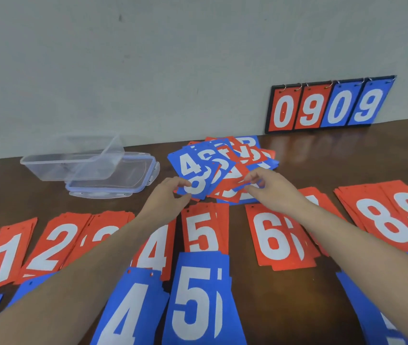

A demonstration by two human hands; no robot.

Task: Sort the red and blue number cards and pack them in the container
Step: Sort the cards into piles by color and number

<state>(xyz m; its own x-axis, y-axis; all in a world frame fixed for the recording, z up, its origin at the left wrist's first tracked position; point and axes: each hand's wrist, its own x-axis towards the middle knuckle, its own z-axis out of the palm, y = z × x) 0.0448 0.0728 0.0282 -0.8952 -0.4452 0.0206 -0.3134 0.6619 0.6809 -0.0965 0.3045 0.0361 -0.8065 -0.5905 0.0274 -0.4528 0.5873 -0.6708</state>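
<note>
Pinching a blue 8 card with left hand | right hand pinching a red card | mixed pile just beyond both hands

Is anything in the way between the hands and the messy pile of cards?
No. Both the left hand and right hand already touch the mixed pile: the left pinches a blue 8 card, the right a red card.

Both bare forearms reach forward from the near edge and converge toward the middle, the left hand with thumb and fingers pinched together at its tips, the right hand likewise pinching between thumb and curled fingers, wrists nearly level.
</note>
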